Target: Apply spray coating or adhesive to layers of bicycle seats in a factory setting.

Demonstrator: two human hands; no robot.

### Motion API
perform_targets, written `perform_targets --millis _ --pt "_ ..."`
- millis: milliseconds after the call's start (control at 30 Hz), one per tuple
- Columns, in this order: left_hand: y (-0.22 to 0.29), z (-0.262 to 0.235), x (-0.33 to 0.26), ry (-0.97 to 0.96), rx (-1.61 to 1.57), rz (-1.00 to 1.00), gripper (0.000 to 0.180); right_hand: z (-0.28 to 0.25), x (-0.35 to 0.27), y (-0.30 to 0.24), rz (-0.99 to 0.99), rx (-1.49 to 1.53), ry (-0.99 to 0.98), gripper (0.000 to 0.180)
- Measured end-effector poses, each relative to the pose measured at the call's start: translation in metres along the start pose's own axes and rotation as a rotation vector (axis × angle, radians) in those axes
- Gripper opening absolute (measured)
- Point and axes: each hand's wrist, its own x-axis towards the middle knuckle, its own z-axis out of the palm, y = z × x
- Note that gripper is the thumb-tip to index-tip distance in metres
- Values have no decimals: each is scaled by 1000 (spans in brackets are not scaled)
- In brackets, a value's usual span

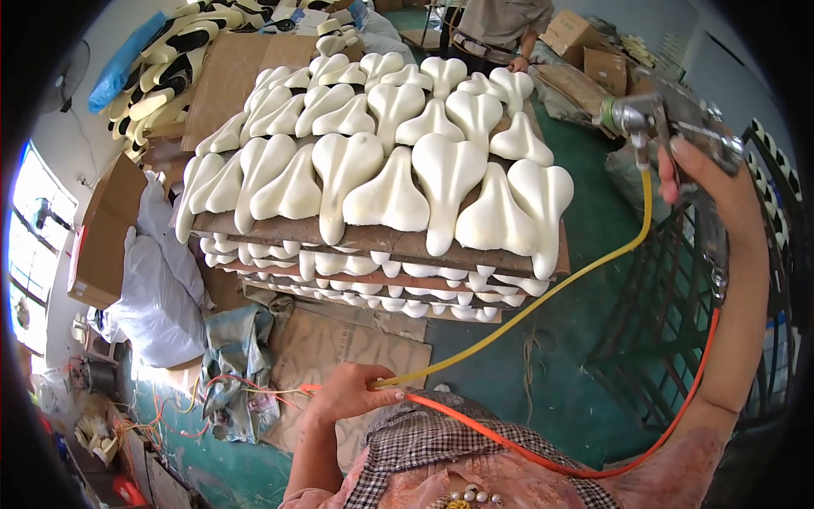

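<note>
- Head view: the right hand (716,174) is raised at right, its grip closed around the spray gun (638,114).
- The left hand (349,392) is low near the centre, its grip clamped on the yellow hose (649,199), which runs to the spray gun.
- The orange hose (581,471) runs from the spray gun's lower end to the left hand.
- White pads (387,193) lie in rows on a board (381,239), beyond the left hand.

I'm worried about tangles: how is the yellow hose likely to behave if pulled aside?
The yellow hose will probably flex without folding: it bows smoothly, with no visible kinks, between the spray gun and left hand. Pulling it may also drag the orange hose, since that hand gathers both.
</note>
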Motion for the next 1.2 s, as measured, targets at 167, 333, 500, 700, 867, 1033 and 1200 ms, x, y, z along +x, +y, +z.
perform_targets --millis 167,333,500,700,867,1033,1200 --pt "6 4 2 -45 80 -25 55 0 -13 2 -12 24 6 25" --pt "-3 10 -11 -53 43 18 52 5 -43 -9 19 80 60 23" --pt "-12 9 -33 -84 44 35 51 10 -85 -22 62 126 29 18" --pt "-21 8 -50 -138 57 69 53 15 -116 -31 154 64 172 27" --pt "-33 5 -61 -183 -6 69 54 22 -162 -26 143 55 66 53" --pt "-27 -2 -60 -250 5 19 54 36 -157 -36 90 115 -38 51" --pt "-25 -6 -49 -212 0 38 55 20 -134 -34 61 121 108 18"
